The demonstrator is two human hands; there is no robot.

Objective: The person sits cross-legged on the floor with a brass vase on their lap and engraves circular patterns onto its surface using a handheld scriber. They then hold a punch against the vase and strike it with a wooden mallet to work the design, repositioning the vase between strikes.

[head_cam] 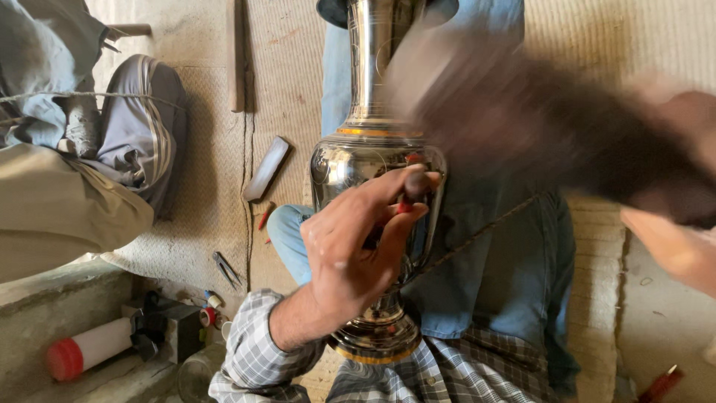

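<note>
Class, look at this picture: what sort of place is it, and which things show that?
Probably a floor-level metal craft workshop: the left hand holds a small tool against a shiny metal vase, with pliers lying on the woven mat.

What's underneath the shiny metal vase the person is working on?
The metal vase lies across the person's lap on blue jeans, its base near a checked shirt. The left hand holding a small tool covers its middle, hiding what is directly beneath.
</note>
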